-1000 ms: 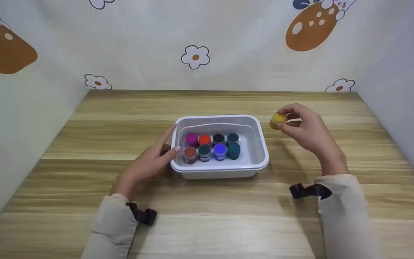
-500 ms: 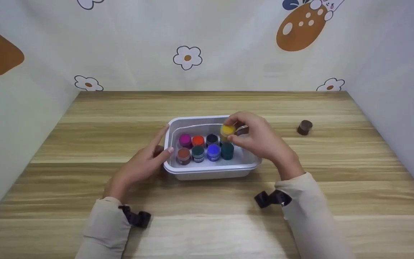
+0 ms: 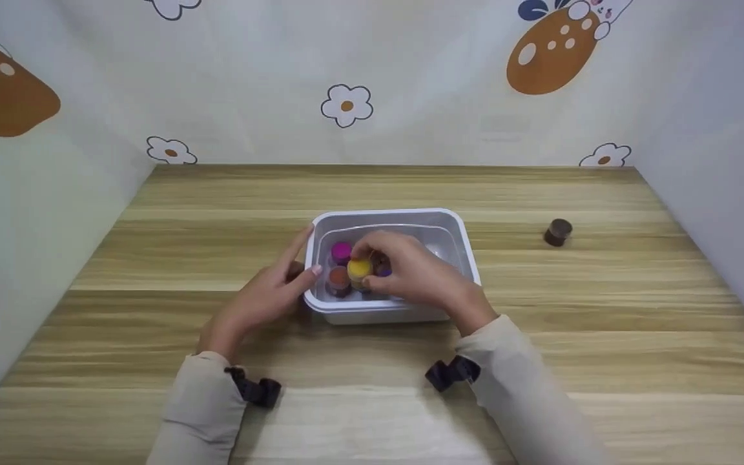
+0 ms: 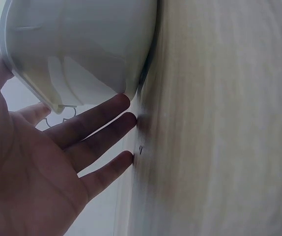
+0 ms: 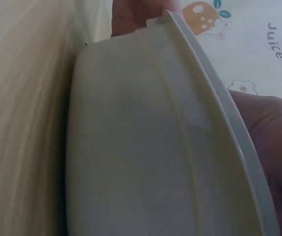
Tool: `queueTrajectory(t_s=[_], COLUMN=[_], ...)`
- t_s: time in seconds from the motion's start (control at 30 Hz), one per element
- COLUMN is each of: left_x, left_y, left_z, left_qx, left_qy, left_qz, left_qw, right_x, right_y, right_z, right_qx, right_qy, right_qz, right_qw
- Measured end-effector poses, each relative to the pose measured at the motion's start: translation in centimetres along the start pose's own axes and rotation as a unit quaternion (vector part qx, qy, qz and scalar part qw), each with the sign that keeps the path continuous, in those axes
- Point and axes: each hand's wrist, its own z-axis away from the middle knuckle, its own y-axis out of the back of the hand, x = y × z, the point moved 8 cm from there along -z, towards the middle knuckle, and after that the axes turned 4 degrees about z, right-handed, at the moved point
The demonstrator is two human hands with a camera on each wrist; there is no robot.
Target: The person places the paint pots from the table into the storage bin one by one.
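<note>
My right hand (image 3: 414,268) is over the white plastic box (image 3: 391,316) and pinches a small yellow-lidded paint jar (image 3: 360,268) between thumb and fingertips. Held low inside the box, that jar overlaps the jars below. A magenta paint jar (image 3: 341,252) and a brown-red one (image 3: 339,279) show beside it; my hand hides most of the others. My left hand (image 3: 268,287) lies along the box's left end. In the left wrist view its thumb is at the rim (image 4: 28,88), and its straight fingers (image 4: 99,115) reach toward the wall and tabletop.
A dark brown paint jar (image 3: 558,232) stands on the wooden table (image 3: 624,310) to the right of the box. A patterned curtain (image 3: 436,84) with flowers rises behind the table's far edge. Each sleeve bears a black wrist camera (image 3: 453,373).
My right hand has carried the yellow jar leftward from the table's right side into the box, bringing the dark brown jar into sight. The left hand has stayed at the box's end.
</note>
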Motion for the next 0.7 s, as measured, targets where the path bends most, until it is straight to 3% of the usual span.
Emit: queueTrajectory(t_s=[0.27,0.7], left_x=[0.0,0.0], left_y=[-0.4,0.2], left_z=[0.0,0.2], left_qx=[-0.005,0.0], left_qy=[0.005,0.013], left_qz=[0.009,0.005], left_qw=[0.9999,0.9999], right_x=[-0.4,-0.5], right_y=[-1.8,-2.9], right_z=[-0.6,-1.9], right_qx=[-0.043,-0.09], right_qy=[0.008,-0.011], right_qz=[-0.007,-0.01], right_qw=[0.999,0.996])
